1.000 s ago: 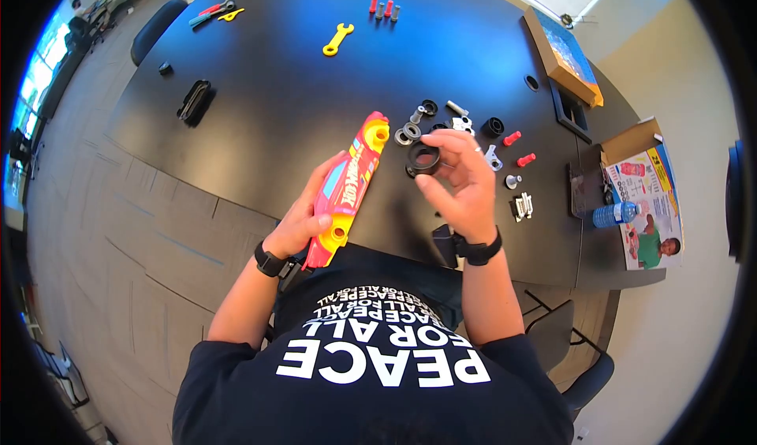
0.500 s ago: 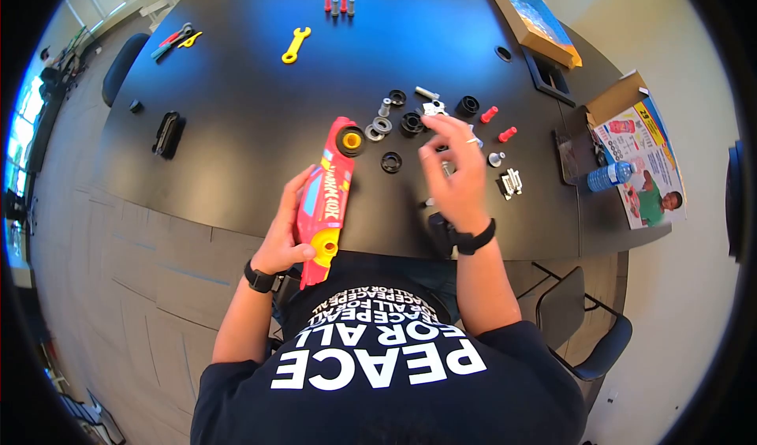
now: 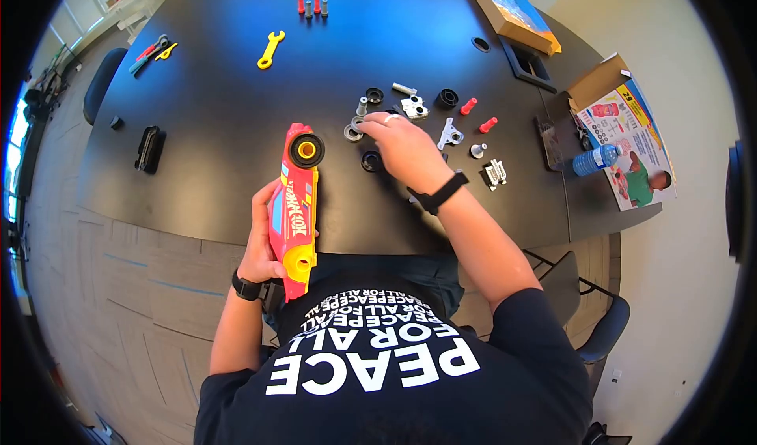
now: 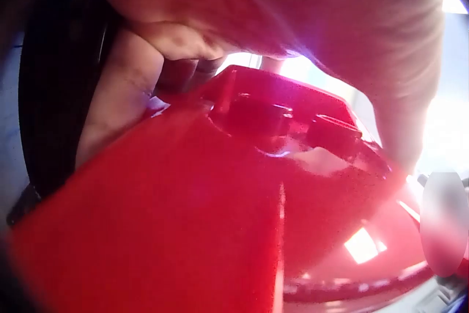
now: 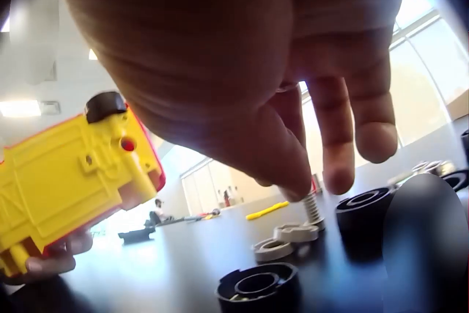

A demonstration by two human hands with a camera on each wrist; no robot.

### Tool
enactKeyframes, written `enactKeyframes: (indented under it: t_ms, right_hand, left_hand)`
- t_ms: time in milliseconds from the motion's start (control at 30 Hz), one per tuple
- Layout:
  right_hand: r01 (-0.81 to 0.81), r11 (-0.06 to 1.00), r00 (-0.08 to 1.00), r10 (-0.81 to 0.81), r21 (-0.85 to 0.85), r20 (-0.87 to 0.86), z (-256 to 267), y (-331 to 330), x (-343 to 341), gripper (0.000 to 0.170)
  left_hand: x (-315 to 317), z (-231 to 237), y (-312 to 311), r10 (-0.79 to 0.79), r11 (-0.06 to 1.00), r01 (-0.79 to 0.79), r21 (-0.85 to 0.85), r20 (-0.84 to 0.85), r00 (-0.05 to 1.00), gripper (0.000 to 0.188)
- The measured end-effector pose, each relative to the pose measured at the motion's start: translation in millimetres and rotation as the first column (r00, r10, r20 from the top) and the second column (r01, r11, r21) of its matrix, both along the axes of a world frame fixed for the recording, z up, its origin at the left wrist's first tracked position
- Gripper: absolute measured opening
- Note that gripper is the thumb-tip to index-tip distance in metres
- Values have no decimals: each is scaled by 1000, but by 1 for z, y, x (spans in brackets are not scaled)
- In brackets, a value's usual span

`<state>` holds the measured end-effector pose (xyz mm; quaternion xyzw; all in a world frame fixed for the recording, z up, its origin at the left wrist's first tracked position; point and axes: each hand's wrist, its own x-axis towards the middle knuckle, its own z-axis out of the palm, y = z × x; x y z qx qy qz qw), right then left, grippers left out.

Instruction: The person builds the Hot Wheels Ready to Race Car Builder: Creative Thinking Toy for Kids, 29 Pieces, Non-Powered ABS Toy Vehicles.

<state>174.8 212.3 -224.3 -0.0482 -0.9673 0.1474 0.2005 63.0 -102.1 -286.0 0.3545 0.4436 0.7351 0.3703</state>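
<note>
Big dark table [image 3: 197, 90] with toy parts [image 3: 414, 108] scattered around. Got the red-and-yellow toy car [image 3: 296, 216] gripped in the left hand [image 3: 259, 249], held up at the near edge, black tire [image 3: 319, 151] on its far end. Hovering with the right hand [image 3: 406, 151] just above the gray rings [image 5: 272, 256], fingers [image 5: 334, 130] pretty straight, nothing visibly gripped, loose black wheel [image 5: 260, 295] nearby.

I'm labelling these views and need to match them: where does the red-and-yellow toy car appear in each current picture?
Head: the toy car stands left of centre, its lettered side showing.
Left wrist: its red body fills much of the lower part.
Right wrist: its yellow underside shows at the left edge.
Shared landmark: the left hand, holding the car in all three.
</note>
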Motion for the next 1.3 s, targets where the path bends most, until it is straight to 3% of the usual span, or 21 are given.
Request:
enactKeyframes:
  t_ms: [100,333,433,500,533,567,600,633,700,767,833,867,1033,1100,1167,1267,1300]
  right_hand:
    - [40,999,999,-41,37,14,-10,-2,-29,16]
    - [81,987,992,-93,136,83,-24,1,-39,9]
    - [149,989,989,-149,18,7,-10,0,-34,10]
    - [170,984,982,-174,-60,-69,2,-1,-29,20]
    - [157,956,977,-187,-248,-105,12,-3,-23,25]
    - [131,896,968,-208,-425,-139,22,-7,-18,29]
    - [26,678,975,-179,-734,-131,28,-12,-13,29]
    - [30,678,975,-181,-734,-128,37,-19,-8,29]
    - [-232,349,956,-93,-908,-280,52,-32,1,23]
    - [-271,342,951,-47,-900,-305,57,-37,7,26]
    - [-322,231,941,-24,-918,-336,66,-45,8,31]
    - [-338,225,937,-12,-914,-350,65,-44,9,34]
    - [-392,262,919,67,-882,-389,79,-53,4,22]
    - [-329,466,935,37,-822,-354,87,-62,3,17]
    - [-338,504,925,23,-795,-379,96,-73,-5,18]
    - [-263,817,951,132,-512,-278,106,-74,-11,23]
    - [-261,817,951,129,-514,-279,107,-73,-12,23]
  left_hand:
    - [1,1,0,-6,1000,6,6,3,1000,155]
    - [-3,-11,-3,12,999,-11,48,-25,1000,157]
    - [-4,-11,-3,-1,999,2,41,-23,1000,159]
    - [-4,-13,-3,-13,999,14,35,-15,1000,159]
    - [-4,-13,-3,-13,999,14,36,-13,1000,159]
    - [-5,-13,-3,-14,999,15,37,-34,999,159]
    - [-5,-13,-2,-15,999,17,38,-54,998,159]
    - [-5,-13,-1,-17,999,19,39,-51,999,159]
    - [-3,-10,-1,-24,999,25,43,-24,999,160]
    - [-2,-6,-1,-30,999,30,35,-20,999,160]
    - [-2,-7,-2,-26,999,26,29,-14,1000,161]
    - [-4,-10,-3,-30,999,31,21,-52,998,161]
    - [-4,-6,-2,-26,1000,27,4,-110,994,160]
    - [-1,-3,2,28,999,-23,46,-118,993,160]
    - [1,0,0,8,1000,-5,25,-94,996,160]
    - [1,5,-1,-28,1000,28,1,-62,998,160]
    - [2,7,0,-37,999,36,-2,-53,998,159]
